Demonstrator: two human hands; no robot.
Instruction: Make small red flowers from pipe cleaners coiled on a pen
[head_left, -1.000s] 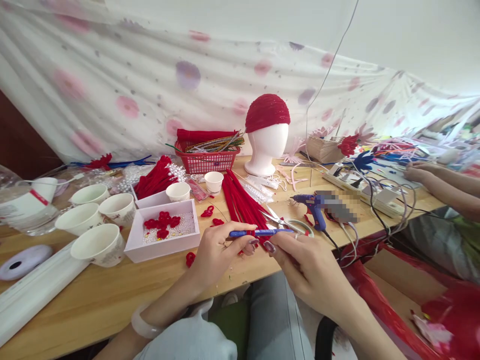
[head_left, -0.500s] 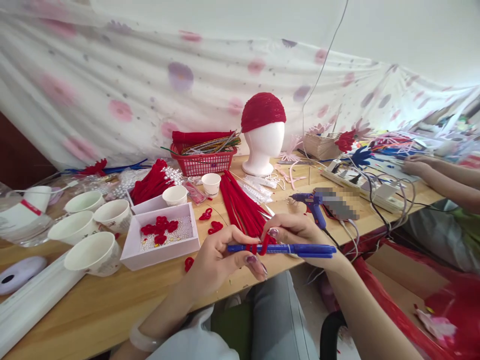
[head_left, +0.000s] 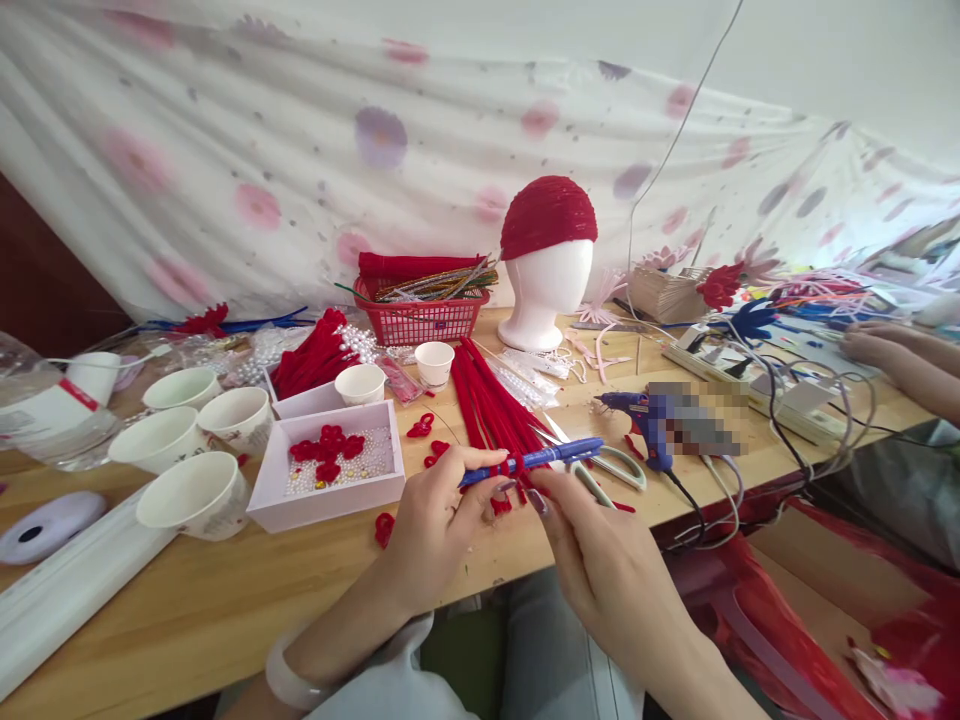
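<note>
My left hand (head_left: 442, 520) is closed around one end of the blue pens (head_left: 551, 453), which look like two lying side by side. A red chenille stem (head_left: 517, 466) is wound around them just past my left fingertips. My right hand (head_left: 600, 545) is below the pens, thumb and finger pinched at the stem's red end. Behind the pens fans a bundle of red chenille stems (head_left: 487, 400). Scissors (head_left: 626, 468) with pale green handles lie right of it, partly hidden. Small red looped pieces (head_left: 421, 426) lie to the left.
A white box (head_left: 322, 510) holds pearls and a red flower. Paper cups (head_left: 193, 495) stand left; a red basket (head_left: 424, 322) and a white mannequin head (head_left: 541, 295) stand behind. A glue gun (head_left: 645, 425) and power strip (head_left: 750, 390) lie right. Another person's hand (head_left: 892, 350) is far right.
My right hand has come off the pens' right end and moved below them. The pens now tilt up to the right, and the red stem sits tighter around them. The view shifted slightly.
</note>
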